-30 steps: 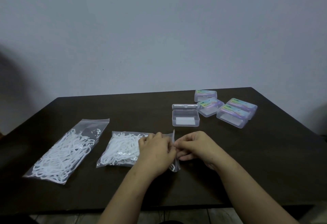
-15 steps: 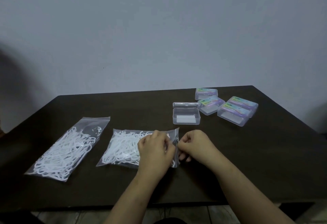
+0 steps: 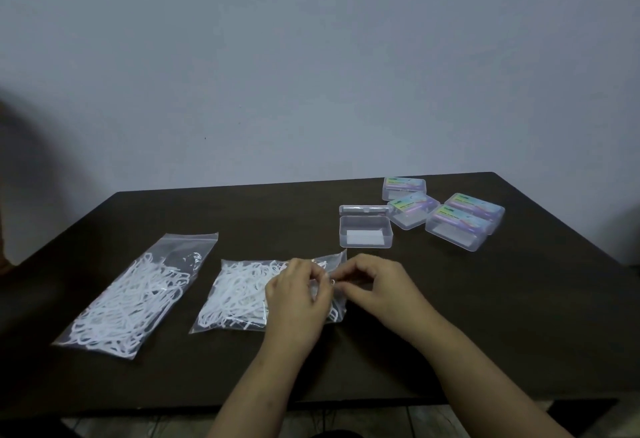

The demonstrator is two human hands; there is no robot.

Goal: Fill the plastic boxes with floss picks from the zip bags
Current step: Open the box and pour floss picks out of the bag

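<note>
The scene was dim and evenly lit, with a cool grey cast on the wall (image 3: 311, 56). A broad soft shadow darkened the wall's left side above the table's (image 3: 519, 333) far left corner. The picture was soft and slightly grainy throughout. Wide-angle bending curved the table's edges.

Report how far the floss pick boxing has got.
Done: one clear box stands open, holding no picks. In hand: the left hand and right hand pinch the mouth of the nearer zip bag. Left: filling that box, the four closed boxes, and the second bag lies untouched.
</note>
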